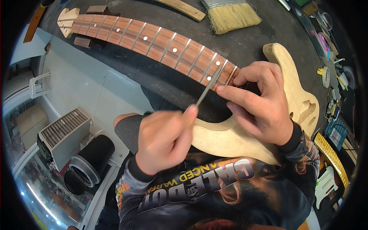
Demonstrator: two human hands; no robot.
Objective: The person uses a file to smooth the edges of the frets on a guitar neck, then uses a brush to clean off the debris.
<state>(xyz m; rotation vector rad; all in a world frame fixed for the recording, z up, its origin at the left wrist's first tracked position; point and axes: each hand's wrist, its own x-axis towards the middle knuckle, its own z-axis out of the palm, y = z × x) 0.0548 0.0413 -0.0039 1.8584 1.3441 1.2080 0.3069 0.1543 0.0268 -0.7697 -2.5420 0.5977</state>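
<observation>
A guitar neck (161, 42) with a reddish-brown fretboard, metal frets and white dots runs from the far left to the middle, its pale headstock (68, 22) at the far end. A thin metal file (210, 86) slants across the fretboard near the body end, along a fret. My left hand (165, 140) is closed around its near end, slightly blurred. My right hand (264, 101) grips the neck's body end, fingers bent and one fingertip on the fretboard edge. Below the right hand lies a bare pale wooden guitar body (295, 80), partly against my shirt.
Wooden blocks (97, 9) sit by the headstock on the dark bench (241, 44). A wide bristle brush (232, 15) and a wooden strip (184, 8) lie at the back. Small tools and a tape roll (326, 76) crowd the right; a black bin (94, 157) stands lower left.
</observation>
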